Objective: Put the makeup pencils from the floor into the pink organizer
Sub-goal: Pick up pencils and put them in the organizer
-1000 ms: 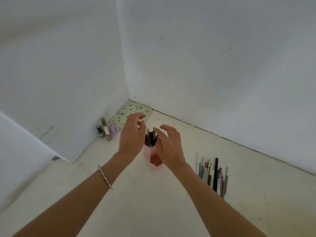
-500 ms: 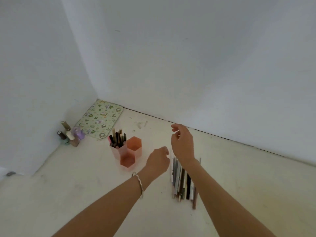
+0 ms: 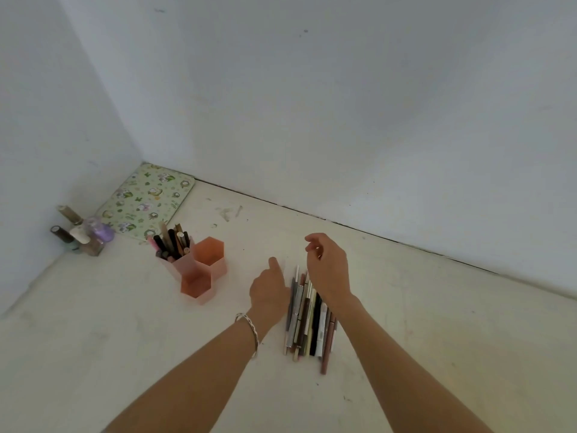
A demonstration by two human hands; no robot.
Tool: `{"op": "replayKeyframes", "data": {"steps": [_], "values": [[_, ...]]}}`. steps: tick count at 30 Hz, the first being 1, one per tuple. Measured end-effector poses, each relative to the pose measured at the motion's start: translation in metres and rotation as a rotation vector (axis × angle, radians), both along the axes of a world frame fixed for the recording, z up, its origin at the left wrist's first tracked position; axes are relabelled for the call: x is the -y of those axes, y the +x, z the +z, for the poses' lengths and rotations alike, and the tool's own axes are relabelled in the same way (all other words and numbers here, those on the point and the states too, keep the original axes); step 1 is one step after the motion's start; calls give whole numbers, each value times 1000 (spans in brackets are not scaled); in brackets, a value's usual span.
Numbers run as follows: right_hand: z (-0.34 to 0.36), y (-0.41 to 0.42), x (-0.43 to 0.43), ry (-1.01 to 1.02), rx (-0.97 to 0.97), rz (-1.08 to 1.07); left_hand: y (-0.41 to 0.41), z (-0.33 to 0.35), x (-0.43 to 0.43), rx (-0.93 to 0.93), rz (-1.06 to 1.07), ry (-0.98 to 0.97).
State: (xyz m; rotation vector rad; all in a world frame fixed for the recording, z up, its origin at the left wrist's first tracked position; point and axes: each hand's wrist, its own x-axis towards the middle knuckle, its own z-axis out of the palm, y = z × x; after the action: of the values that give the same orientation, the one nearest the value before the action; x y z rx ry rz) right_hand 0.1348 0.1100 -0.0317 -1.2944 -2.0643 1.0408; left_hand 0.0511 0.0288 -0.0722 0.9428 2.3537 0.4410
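Observation:
A row of several makeup pencils (image 3: 309, 320) lies side by side on the pale floor. My left hand (image 3: 270, 290) hovers at the row's left edge, fingers loosely curled, holding nothing. My right hand (image 3: 329, 270) hangs over the row's far ends, fingers bent and apart, empty, hiding some pencil tips. The pink organizer (image 3: 199, 270), made of three hexagonal cups, stands to the left. Its back-left cup holds several pencils (image 3: 171, 243); the other two cups look empty.
A green patterned pad (image 3: 146, 201) lies in the corner where two white walls meet. A cluster of nail polish bottles (image 3: 82, 234) stands by the left wall. Bare floor stretches to the right and in front of the pencil row.
Both hands left the organizer and moved right to the pencil row on the floor. The camera view shifted right, and my left hand has come closer to the row's left edge.

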Motion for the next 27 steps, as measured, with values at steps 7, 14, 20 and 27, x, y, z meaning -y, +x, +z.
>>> {"op": "replayKeyframes", "data": {"steps": [7,14,20,27], "values": [[-13,-18,-11,-92,425,111,-26,28,6,67,2,129],[-42,-38,6,274,904,286,-46,68,26,47,8,258],[-28,-63,7,331,606,193,-87,105,49,4,102,604],[60,-110,16,510,-88,13,-159,131,89,-159,319,965]]}}
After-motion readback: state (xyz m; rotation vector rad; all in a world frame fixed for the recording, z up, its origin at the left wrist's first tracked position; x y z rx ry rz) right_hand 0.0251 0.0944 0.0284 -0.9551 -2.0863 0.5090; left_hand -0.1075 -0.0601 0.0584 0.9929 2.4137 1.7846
